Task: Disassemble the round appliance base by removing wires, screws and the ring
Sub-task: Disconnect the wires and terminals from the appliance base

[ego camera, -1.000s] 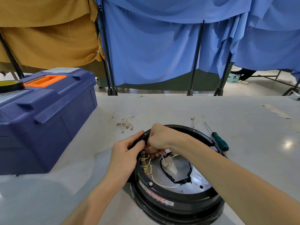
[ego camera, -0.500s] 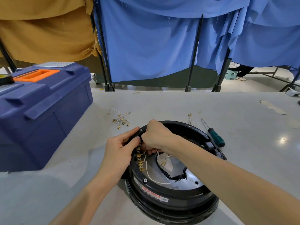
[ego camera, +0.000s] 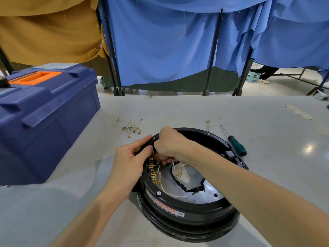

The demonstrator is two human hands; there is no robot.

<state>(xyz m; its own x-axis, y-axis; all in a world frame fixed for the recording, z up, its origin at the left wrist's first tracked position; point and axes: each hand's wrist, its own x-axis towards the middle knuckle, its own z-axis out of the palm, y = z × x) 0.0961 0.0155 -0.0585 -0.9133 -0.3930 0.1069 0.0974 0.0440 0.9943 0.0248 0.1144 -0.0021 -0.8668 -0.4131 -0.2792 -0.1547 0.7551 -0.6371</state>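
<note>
The round black appliance base (ego camera: 188, 220) lies on the grey table, open side up, with a shiny metal plate (ego camera: 208, 191) inside. A row of brass terminals (ego camera: 153, 171) runs along its left inner wall, with white wires (ego camera: 170, 192) leading off them. My left hand (ego camera: 130, 162) grips the base's left rim, fingers over the edge. My right hand (ego camera: 170, 145) reaches inside by the top terminals, fingers curled and pinching a white wire there; the fingertips are partly hidden.
A green-handled screwdriver (ego camera: 235, 144) lies right of the base. Several removed wires with brass ends (ego camera: 131, 126) lie behind it, one more (ego camera: 207, 124) near the screwdriver. A blue toolbox (ego camera: 44, 114) stands at the left. Blue curtains on stands hang beyond the table's far edge.
Both hands stay at the same spot on the base's left rim. The view has tilted slightly; the right hand's fingers have worked a little at the top terminals.
</note>
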